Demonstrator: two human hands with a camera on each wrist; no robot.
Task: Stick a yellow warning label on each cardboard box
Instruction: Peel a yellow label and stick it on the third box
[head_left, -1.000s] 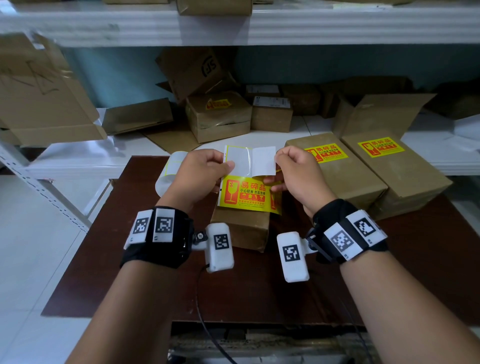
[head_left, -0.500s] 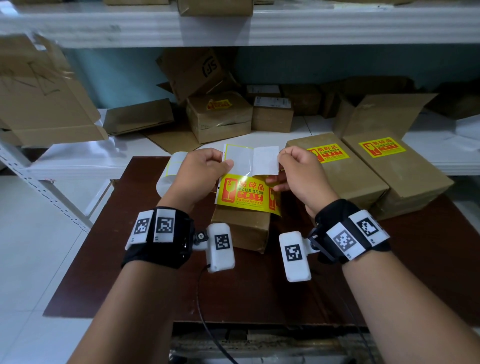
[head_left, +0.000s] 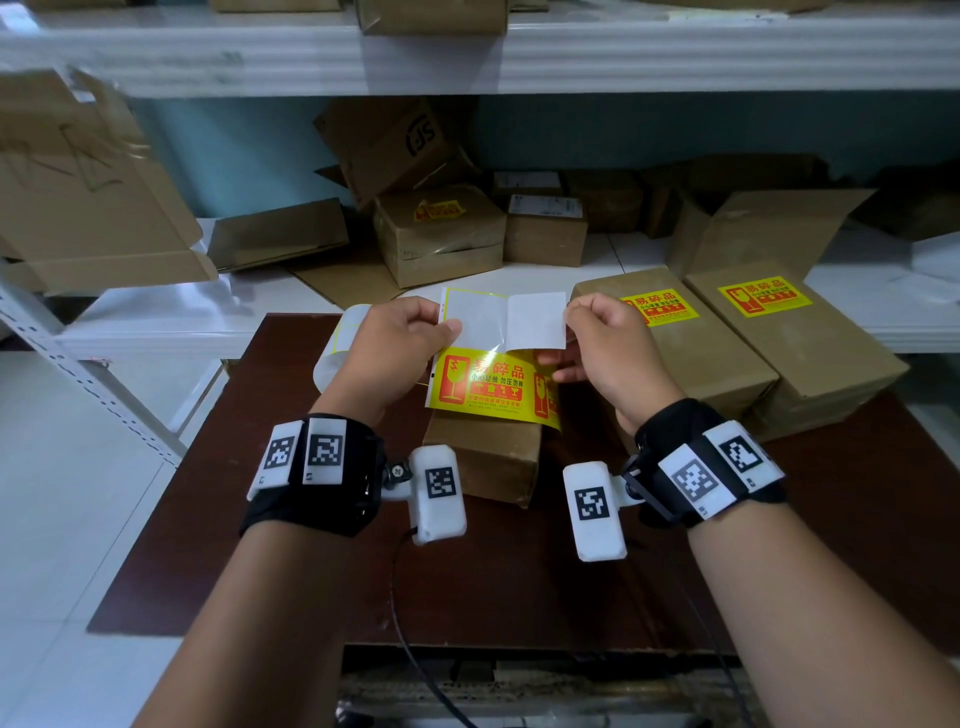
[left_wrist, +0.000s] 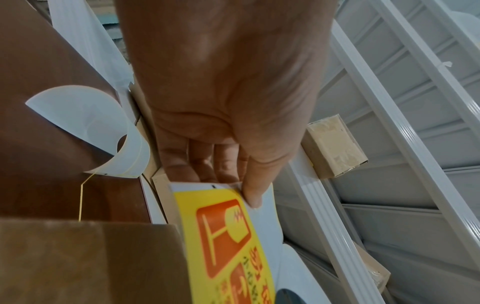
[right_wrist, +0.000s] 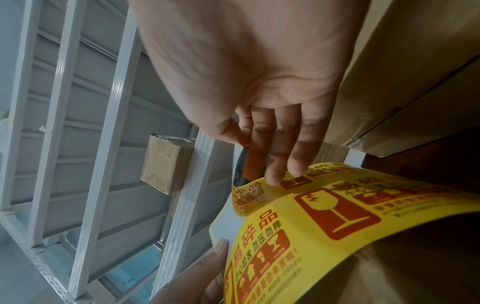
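My left hand (head_left: 451, 328) pinches the left edge of the label strip (head_left: 485, 387) between thumb and fingers, also seen in the left wrist view as the left hand (left_wrist: 250, 195) on the strip (left_wrist: 228, 236). My right hand (head_left: 569, 314) pinches a yellow label (head_left: 536, 322) that is half peeled, its white back turned up; its printed face curls in the right wrist view (right_wrist: 249, 198). Both hands hover above a plain cardboard box (head_left: 483, 460) on the brown table (head_left: 291, 519). Two labelled boxes (head_left: 670, 343) (head_left: 779, 338) lie at the right.
The loose roll of backing paper (head_left: 332, 353) lies left of my left hand. On the white shelf (head_left: 156, 322) behind stand more boxes, one labelled (head_left: 441, 234), and flattened cardboard (head_left: 88, 197). A black cable (head_left: 410, 613) hangs at the table's near edge.
My right hand has drawn the peeled label slightly further right, so the white span between my hands is a little wider. The strip's yellow part has lifted slightly.
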